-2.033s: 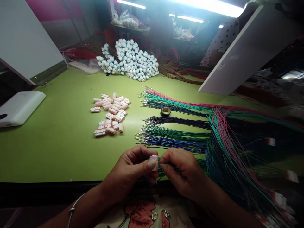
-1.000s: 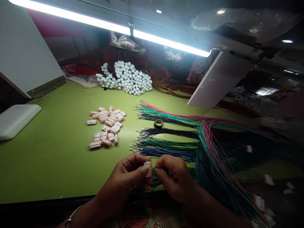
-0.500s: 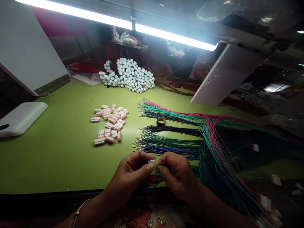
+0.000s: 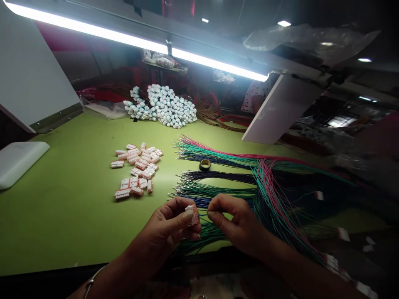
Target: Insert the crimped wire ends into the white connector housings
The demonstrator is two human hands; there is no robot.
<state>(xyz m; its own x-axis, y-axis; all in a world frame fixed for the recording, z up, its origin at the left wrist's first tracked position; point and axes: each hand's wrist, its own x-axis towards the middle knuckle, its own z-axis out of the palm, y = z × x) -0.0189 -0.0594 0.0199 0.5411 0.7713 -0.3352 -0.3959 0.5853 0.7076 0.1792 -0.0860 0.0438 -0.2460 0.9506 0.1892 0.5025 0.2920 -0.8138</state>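
Observation:
My left hand (image 4: 168, 227) is closed around a white and orange connector housing (image 4: 192, 214), its thumb on the white side and the orange face turned toward my right hand. Thumb and forefinger of my right hand (image 4: 233, 218) pinch a thin green-blue wire (image 4: 203, 215). That wire spans the short gap to the housing; whether its tip sits inside a hole is too small to tell. Under and beyond the hands lie green wires (image 4: 212, 236) and blue wires (image 4: 196, 202). Left of them, several similar connector housings (image 4: 141, 164) lie in a loose pile.
Pink and teal wires (image 4: 218, 151) and dark wires (image 4: 224, 177) run to the right, with a black tape roll (image 4: 205, 165) between them. White connectors (image 4: 171, 106) are heaped at the back of the green table (image 4: 71, 199). A white device (image 4: 23, 162) lies far left; a panel (image 4: 277, 110) stands right.
My right hand has drawn away from the connector housing, and a short length of wire now shows between them. The housing has turned to show more of its orange face. The view has shifted slightly.

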